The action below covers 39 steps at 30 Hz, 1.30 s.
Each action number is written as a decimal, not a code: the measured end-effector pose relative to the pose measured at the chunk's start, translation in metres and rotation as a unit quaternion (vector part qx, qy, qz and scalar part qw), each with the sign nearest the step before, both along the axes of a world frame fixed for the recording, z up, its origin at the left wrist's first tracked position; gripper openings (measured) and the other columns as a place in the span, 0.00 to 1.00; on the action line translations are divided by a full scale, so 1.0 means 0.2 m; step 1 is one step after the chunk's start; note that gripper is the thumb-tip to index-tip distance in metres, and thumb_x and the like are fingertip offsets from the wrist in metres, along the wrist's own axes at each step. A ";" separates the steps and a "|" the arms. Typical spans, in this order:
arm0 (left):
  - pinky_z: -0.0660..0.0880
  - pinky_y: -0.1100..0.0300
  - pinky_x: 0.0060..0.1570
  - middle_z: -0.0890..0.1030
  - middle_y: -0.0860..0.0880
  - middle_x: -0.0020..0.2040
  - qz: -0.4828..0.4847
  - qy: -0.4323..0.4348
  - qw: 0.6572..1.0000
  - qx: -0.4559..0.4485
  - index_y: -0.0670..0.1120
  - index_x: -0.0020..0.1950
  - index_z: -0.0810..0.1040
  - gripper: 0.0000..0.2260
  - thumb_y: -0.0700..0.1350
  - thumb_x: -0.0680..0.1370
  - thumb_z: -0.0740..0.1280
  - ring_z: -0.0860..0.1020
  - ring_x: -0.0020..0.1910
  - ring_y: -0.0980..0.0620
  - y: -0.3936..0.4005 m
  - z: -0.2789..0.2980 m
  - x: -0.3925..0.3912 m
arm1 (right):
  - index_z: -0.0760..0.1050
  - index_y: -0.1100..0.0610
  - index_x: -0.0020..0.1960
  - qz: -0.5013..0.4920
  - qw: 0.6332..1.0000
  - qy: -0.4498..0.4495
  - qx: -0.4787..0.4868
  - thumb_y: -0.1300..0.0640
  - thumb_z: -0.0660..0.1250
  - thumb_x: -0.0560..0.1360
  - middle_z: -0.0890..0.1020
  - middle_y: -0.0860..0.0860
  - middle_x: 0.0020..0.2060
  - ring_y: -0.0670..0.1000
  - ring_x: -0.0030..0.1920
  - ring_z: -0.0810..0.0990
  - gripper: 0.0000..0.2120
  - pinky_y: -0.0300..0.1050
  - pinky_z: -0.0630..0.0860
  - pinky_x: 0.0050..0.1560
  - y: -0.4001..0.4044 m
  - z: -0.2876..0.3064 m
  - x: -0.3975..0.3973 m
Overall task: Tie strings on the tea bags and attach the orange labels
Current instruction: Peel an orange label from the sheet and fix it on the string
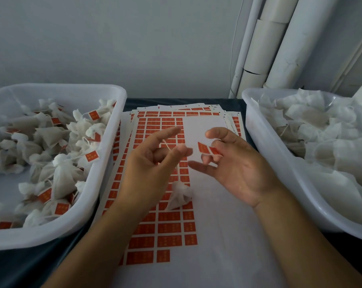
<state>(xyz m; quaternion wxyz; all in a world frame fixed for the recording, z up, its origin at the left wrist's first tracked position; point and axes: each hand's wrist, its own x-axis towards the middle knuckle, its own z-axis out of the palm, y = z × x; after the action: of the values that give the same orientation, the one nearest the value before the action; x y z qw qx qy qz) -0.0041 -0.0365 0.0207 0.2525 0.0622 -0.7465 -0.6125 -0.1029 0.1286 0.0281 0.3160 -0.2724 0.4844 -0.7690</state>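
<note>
My left hand point(153, 161) is raised over the label sheets, and a thin white string point(167, 146) runs between its index finger and thumb. From that string a small white tea bag point(180, 195) hangs down, just above the top sheet of orange labels point(168, 225). My right hand point(238, 163) is palm up to the right of it, and one peeled orange label point(207, 149) lies across its curled fingertips. The two hands are a short gap apart.
A white tub point(105, 163) on the left holds several tied tea bags with orange labels. A white tub point(265, 146) on the right holds untied white tea bags. The stack of sheets lies on a dark table between them. White pipes stand at the back right.
</note>
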 end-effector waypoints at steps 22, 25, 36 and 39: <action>0.79 0.44 0.62 0.85 0.51 0.57 -0.125 -0.133 0.976 0.120 0.54 0.66 0.77 0.24 0.66 0.80 0.55 0.84 0.57 0.48 0.01 -0.07 0.00 | 0.85 0.54 0.47 0.051 0.997 -0.005 -0.063 0.62 0.69 0.76 0.85 0.51 0.45 0.46 0.43 0.84 0.06 0.46 0.80 0.53 -0.08 0.00 0.10; 0.79 0.51 0.61 0.84 0.53 0.57 -0.151 -0.141 0.976 0.065 0.56 0.65 0.76 0.27 0.70 0.77 0.51 0.83 0.57 0.52 0.04 -0.07 0.01 | 0.85 0.54 0.47 0.001 0.997 -0.029 -0.071 0.61 0.68 0.77 0.84 0.51 0.41 0.46 0.40 0.82 0.07 0.55 0.79 0.60 -0.07 -0.01 0.08; 0.75 0.70 0.32 0.86 0.56 0.45 -0.115 -0.101 0.987 -0.046 0.59 0.71 0.68 0.17 0.48 0.83 0.66 0.83 0.35 0.58 0.08 -0.07 0.02 | 0.85 0.56 0.48 -0.078 0.990 -0.062 -0.100 0.60 0.69 0.78 0.83 0.51 0.38 0.46 0.38 0.83 0.06 0.44 0.81 0.52 -0.06 -0.02 0.02; 0.79 0.67 0.38 0.87 0.56 0.46 -0.118 -0.101 0.987 -0.036 0.59 0.72 0.66 0.20 0.45 0.83 0.67 0.85 0.41 0.54 0.08 -0.07 0.02 | 0.85 0.56 0.48 -0.092 0.988 -0.064 -0.105 0.60 0.69 0.77 0.84 0.52 0.39 0.46 0.38 0.83 0.06 0.44 0.81 0.53 -0.05 -0.02 0.01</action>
<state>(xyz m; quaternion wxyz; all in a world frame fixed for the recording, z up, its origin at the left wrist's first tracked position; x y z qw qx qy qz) -0.0006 -0.0214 0.0068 0.1039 0.0256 -0.7918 -0.6013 -0.1014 0.1178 0.0250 0.2439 -0.2088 0.4027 -0.8572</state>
